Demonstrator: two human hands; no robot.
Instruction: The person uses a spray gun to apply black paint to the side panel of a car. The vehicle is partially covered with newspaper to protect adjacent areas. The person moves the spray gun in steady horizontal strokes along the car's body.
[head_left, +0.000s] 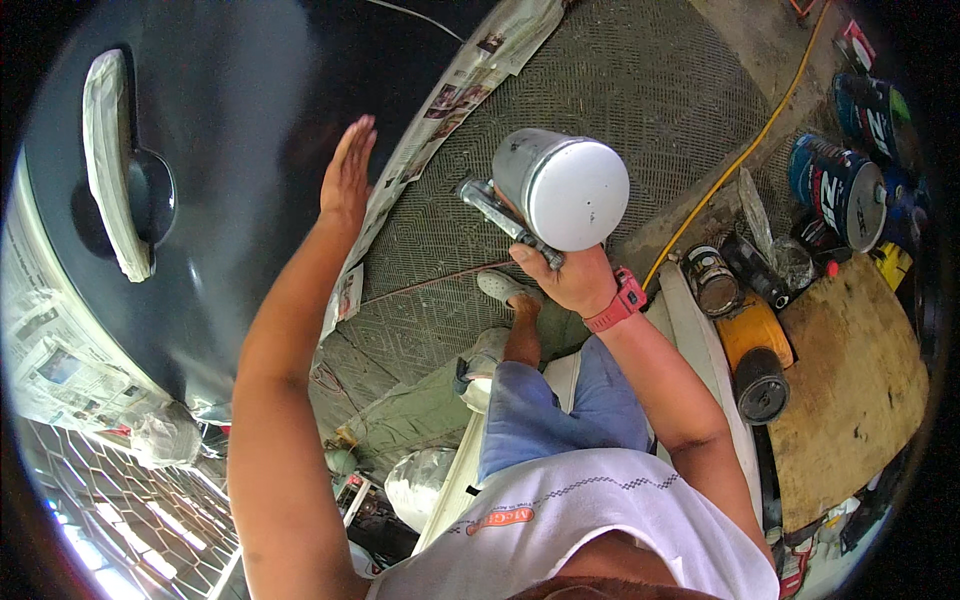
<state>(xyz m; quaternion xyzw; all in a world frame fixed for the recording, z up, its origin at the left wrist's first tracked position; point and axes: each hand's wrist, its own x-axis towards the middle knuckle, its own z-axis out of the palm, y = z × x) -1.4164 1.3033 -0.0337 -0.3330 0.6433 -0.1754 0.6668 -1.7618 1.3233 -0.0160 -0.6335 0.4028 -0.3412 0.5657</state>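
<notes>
Left hand [348, 172]: open, fingers straight, palm flat against the glossy dark car panel [240, 150].
Right hand [572, 277]: closed around the spray gun [545, 195], held right of the panel, its white-lidded metal cup uppermost.
Newspaper masking [455, 95]: taped along the panel's right edge.
Paint cans [840, 185]: blue-labelled, far right of the panel.
</notes>
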